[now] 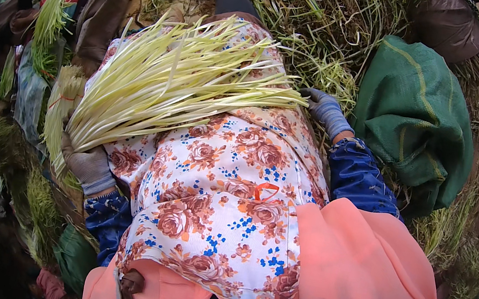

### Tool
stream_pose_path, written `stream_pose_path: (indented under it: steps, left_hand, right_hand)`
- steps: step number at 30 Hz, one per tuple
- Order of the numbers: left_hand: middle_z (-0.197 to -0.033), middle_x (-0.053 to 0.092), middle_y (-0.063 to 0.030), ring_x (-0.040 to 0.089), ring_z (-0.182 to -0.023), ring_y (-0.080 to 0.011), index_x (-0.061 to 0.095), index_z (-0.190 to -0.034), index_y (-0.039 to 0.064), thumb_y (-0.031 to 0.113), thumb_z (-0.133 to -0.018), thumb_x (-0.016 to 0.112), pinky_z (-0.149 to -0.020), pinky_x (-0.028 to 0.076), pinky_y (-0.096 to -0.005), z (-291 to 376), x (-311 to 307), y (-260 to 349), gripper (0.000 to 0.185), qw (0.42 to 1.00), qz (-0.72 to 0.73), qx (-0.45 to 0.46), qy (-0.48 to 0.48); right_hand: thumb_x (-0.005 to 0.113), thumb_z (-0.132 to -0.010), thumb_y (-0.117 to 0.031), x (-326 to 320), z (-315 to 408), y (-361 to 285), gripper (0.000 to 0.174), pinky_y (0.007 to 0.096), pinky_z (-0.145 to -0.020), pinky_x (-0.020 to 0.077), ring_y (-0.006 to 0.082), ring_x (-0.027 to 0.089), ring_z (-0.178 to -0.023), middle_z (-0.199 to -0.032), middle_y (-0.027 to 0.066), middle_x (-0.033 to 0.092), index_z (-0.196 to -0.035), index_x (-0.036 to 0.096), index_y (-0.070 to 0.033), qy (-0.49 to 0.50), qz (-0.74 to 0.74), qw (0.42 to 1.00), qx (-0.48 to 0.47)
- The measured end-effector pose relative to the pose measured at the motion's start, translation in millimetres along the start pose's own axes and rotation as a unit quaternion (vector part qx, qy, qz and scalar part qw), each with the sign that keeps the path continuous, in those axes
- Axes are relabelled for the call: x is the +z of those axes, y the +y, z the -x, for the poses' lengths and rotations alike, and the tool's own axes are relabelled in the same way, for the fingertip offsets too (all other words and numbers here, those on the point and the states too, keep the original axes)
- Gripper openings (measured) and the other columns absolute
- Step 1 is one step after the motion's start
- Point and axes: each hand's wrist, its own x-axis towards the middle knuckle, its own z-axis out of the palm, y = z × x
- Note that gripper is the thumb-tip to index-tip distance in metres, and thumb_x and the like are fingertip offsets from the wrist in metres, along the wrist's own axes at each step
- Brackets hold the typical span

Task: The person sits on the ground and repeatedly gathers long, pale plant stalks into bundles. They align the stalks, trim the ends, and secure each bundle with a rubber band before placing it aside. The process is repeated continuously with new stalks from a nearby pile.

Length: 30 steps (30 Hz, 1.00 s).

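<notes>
My left hand (pixel 84 166), in a grey glove, grips the pale lower ends of a loose bunch of yellow blanched chives (pixel 184 83). Their leaves fan out across my lap over a floral apron (pixel 219 184). At the leaf tips on the other side is my right hand (pixel 324 109), in a grey-blue striped glove; whether its fingers pinch any leaf is hard to make out. Beyond my left hand stands another pale bundle (pixel 65 94), tied with a red band.
A green woven sack (pixel 416 117) bulges beside my right arm. Heaped green and dried leaf scraps (pixel 329 12) cover the ground ahead. At the left, a person's brown-clad leg (pixel 106 8) and more chives (pixel 52 13) appear. A brown rounded bundle (pixel 450 28) lies at the upper right.
</notes>
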Motion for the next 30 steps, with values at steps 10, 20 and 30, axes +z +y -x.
stream_pose_path:
  steps: [10,20,30]
  left_hand:
    - [-0.112,0.057,-0.0188,0.058,-0.096,-0.0249,0.044,-0.123,-0.001,-0.005,-0.075,0.058,-0.082,0.049,-0.0307,-24,19,13,0.051,0.991,-0.123,0.061,-0.003]
    - [-0.11,0.059,-0.0174,0.058,-0.097,-0.0286,0.052,-0.116,0.001,0.013,-0.082,0.054,-0.088,0.047,-0.0398,-32,17,-7,0.037,0.994,-0.082,0.057,-0.04]
    - [-0.119,0.054,-0.015,0.052,-0.108,-0.0288,0.052,-0.118,0.003,0.024,-0.087,0.05,-0.093,0.043,-0.0447,-11,35,-14,0.038,0.994,0.101,-0.041,0.003]
  right_hand:
    - [0.058,-0.086,-0.023,-14,29,-32,0.038,0.0289,-0.087,0.0431,0.0193,0.056,-0.1,-0.11,0.0113,0.061,-0.12,0.054,-0.007,0.043,-0.089,0.994,-0.042]
    - [0.059,-0.085,-0.019,9,93,-31,0.033,0.0318,-0.088,0.0446,0.0235,0.059,-0.099,-0.109,0.0113,0.062,-0.118,0.056,-0.011,0.099,-0.179,0.974,-0.099]
    - [0.066,-0.074,-0.015,-24,85,-145,0.022,0.0371,-0.076,0.0482,0.0291,0.061,-0.085,-0.088,0.0118,0.065,-0.095,0.066,-0.01,0.145,0.157,0.89,-0.402]
